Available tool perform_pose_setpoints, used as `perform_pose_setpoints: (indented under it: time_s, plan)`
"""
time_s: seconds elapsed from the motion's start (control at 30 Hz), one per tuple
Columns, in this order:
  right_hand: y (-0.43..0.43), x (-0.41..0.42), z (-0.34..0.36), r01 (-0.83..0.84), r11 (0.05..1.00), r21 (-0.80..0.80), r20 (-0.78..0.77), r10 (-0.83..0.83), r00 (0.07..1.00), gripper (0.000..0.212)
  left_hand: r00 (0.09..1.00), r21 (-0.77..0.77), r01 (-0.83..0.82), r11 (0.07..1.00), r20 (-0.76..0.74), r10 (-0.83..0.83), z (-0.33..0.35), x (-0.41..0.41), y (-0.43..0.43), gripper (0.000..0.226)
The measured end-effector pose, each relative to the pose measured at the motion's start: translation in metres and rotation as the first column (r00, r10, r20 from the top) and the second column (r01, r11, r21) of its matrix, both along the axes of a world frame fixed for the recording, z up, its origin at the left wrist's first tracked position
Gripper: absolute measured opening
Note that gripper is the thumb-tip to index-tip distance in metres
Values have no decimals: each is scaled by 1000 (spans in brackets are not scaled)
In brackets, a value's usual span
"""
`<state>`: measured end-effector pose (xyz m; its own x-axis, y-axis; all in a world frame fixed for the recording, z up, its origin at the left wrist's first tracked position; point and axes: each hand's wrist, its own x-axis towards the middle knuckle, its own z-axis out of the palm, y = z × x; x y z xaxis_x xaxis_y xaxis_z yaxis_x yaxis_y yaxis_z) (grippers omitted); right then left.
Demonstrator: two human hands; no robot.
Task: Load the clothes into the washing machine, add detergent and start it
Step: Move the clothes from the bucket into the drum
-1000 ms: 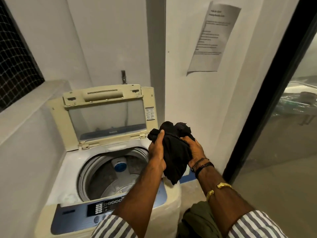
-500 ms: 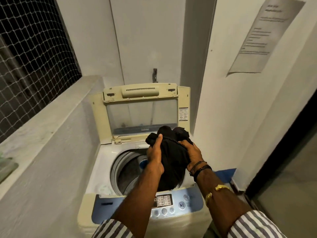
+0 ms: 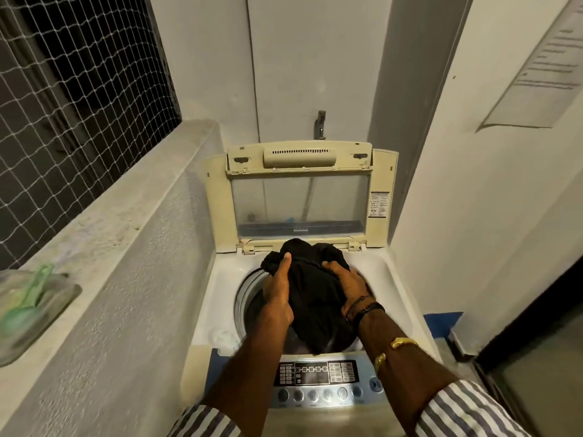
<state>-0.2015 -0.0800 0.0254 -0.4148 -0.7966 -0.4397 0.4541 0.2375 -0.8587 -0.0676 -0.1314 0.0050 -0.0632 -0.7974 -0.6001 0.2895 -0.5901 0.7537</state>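
Head view: both hands clasp a bundle of black clothes point(image 3: 310, 298) over the drum opening of the washing machine point(image 3: 214, 288). Left hand point(image 3: 279, 294) grips its 9 o'clock side, right hand point(image 3: 348, 287) its 3 o'clock side. Raised lid point(image 3: 299, 197) stands at 12 o'clock, control panel point(image 3: 318, 373) at 6 o'clock.

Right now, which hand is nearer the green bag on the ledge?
Left. The left hand grips the black clothes' ledge side; the right hand is beyond them from the bag.
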Motion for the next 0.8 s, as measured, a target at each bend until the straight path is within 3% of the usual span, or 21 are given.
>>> perform_pose_setpoints:
  time_s: [0.1, 0.2, 0.3, 0.47, 0.63, 0.8]
  plan:
    - [-8, 5, -11, -21, 999, 45, 41, 19, 999, 35, 1000, 36, -8, 999, 8, 8, -37, 8, -25, 105]
    - [-15, 6, -23, 27, 995, 100, 62, -33, 998, 37, 998, 81, 47, 996, 42, -51, -17, 19, -15, 93]
    - [-20, 1, -38, 27, 980, 197, -55, -17, 998, 49, 997, 98, 40, 994, 66, -47, -16, 26, -16, 68]
    - [-24, -8, -59, 38, 946, 323, -297, 63, 953, 50, 995, 150, 27, 988, 91, -41, -25, 27, -17, 76]
    - [-18, -5, -62, -51, 938, 343, -146, 107, 983, 45, 996, 170, -6, 985, 88, -10, -25, 21, -10, 55]
    - [-12, 2, -63, 37, 934, 356, -93, -5, 996, 51, 996, 163, 7, 987, 84, -21, -29, 13, -9, 52]
